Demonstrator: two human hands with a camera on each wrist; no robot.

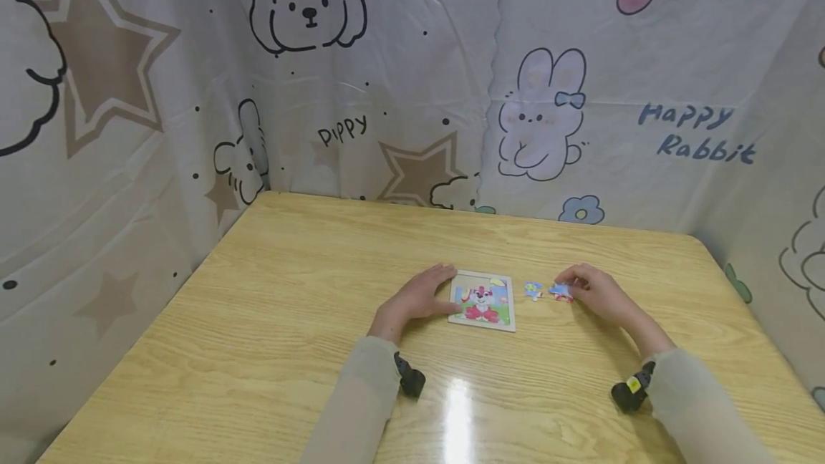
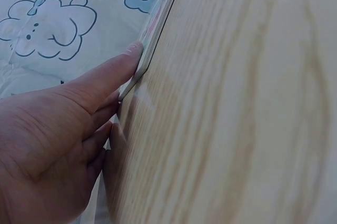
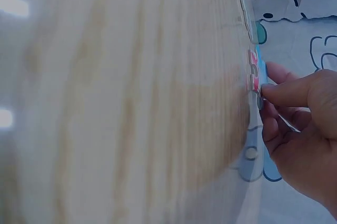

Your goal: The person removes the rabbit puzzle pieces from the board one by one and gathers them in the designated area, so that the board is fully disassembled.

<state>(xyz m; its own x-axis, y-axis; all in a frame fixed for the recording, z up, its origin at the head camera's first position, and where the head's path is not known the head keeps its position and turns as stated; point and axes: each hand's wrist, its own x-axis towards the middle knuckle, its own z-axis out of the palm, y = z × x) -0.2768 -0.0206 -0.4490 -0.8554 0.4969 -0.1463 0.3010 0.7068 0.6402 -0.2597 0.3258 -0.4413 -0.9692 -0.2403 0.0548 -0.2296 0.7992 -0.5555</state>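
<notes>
A small square jigsaw puzzle board with a pale frame lies on the table, showing a cartoon animal in red. My left hand holds it at the left side, fingers by the far corner and thumb over the nearer edge. In the left wrist view, the thumb of the left hand lies along the frame. To the right of the board, my right hand pinches a blue and red puzzle piece between thumb and fingers. The right wrist view shows that piece edge-on at the fingertips. Another puzzle piece lies between board and right hand.
The wooden table spreads out around both hands. Behind and beside it hangs a printed curtain with cartoon animals and stars. A black device is strapped to each wrist.
</notes>
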